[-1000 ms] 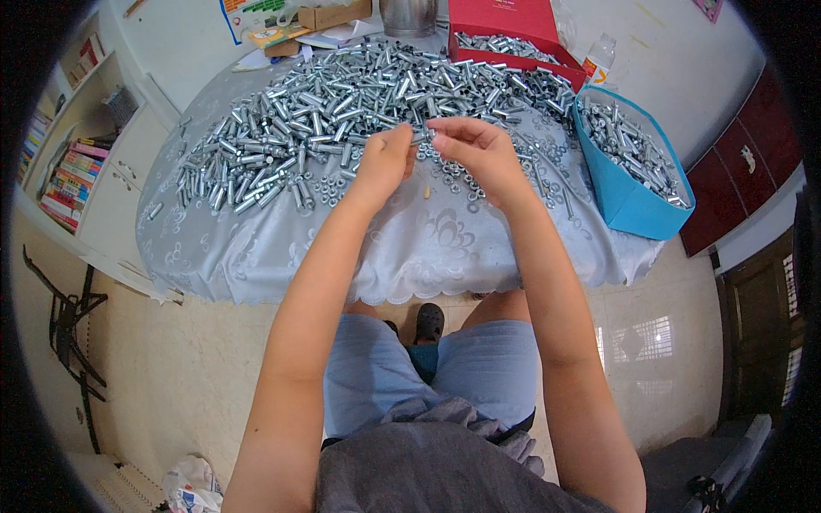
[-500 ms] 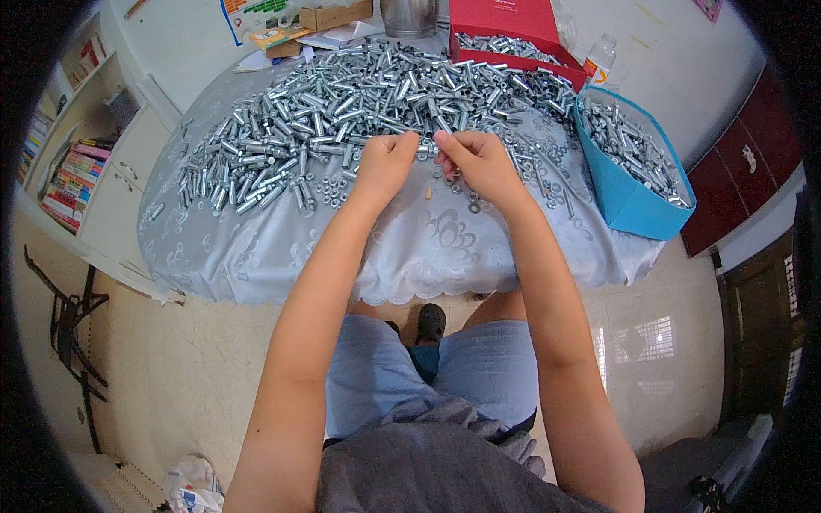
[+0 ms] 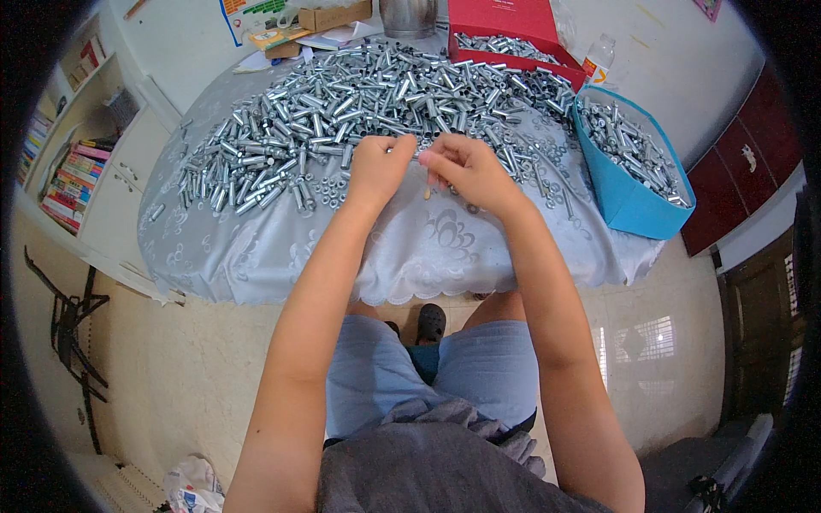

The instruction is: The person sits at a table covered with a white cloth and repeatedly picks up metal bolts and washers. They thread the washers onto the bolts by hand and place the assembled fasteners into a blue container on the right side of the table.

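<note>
The left hand (image 3: 379, 171) is curled into a narrow fist, thumb on top, and appears to hold a small silver metal part (image 3: 418, 154) that shows only as a sliver between the two hands. The right hand (image 3: 470, 171) is bent close beside it, thumb and forefinger drawn near that part's end — whether they pinch it, I cannot tell.

Beyond both hands spreads a heap of shiny silver cylindrical metal fasteners (image 3: 342, 101); loose silver ring-shaped nuts (image 3: 329, 190) lie just left of the left hand, on the pale grey, cloth-covered surface (image 3: 410, 256). Right of the right hand stands an open turquoise bin (image 3: 654, 215) filled with similar fasteners.

For good handling, the left grip should keep the part steady and level, while the right fingertips work lightly and squarely along its axis — low over the cloth, so anything dropped lands nearby.
</note>
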A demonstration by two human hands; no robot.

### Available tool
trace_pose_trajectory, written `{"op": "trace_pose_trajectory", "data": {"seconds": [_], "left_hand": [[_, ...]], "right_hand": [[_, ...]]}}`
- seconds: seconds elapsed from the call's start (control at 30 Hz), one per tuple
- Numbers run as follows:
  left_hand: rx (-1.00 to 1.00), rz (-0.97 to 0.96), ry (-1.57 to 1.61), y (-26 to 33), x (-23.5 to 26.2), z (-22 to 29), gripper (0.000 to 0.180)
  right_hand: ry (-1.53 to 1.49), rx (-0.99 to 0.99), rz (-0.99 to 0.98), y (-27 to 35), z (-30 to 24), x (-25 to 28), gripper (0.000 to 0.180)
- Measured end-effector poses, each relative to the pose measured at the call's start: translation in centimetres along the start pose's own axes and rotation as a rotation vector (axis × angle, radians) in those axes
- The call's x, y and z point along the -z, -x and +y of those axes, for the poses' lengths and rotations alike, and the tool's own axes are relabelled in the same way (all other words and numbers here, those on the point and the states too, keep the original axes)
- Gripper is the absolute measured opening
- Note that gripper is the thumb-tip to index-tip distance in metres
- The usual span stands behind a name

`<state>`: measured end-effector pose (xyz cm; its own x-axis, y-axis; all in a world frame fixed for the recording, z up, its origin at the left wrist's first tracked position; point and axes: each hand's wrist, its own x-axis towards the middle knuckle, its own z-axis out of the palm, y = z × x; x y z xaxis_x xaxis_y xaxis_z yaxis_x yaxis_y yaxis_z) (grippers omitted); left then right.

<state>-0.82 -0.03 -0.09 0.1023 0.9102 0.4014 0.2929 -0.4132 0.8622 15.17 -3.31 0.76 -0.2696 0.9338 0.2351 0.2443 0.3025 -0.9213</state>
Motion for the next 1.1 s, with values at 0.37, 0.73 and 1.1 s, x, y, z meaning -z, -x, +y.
{"op": "trace_pose_trajectory", "data": {"seconds": [0.37,0.73,1.1], "left_hand": [[0.036,-0.003,0.051,-0.1,0.0,-0.6,0.041],[0.033,-0.068,0.031,0.0,-0.2,-0.3,0.041],[0.089,-0.092,0.141,0.0,-0.2,-0.1,0.035]], "right_hand": [[0.044,-0.002,0.092,0.8,-1.3,-0.7,0.024],[-0.041,-0.048,-0.007,0.2,-0.4,-0.1,0.025],[0.116,0.040,0.010,0.8,-1.8,-0.7,0.029]]}}
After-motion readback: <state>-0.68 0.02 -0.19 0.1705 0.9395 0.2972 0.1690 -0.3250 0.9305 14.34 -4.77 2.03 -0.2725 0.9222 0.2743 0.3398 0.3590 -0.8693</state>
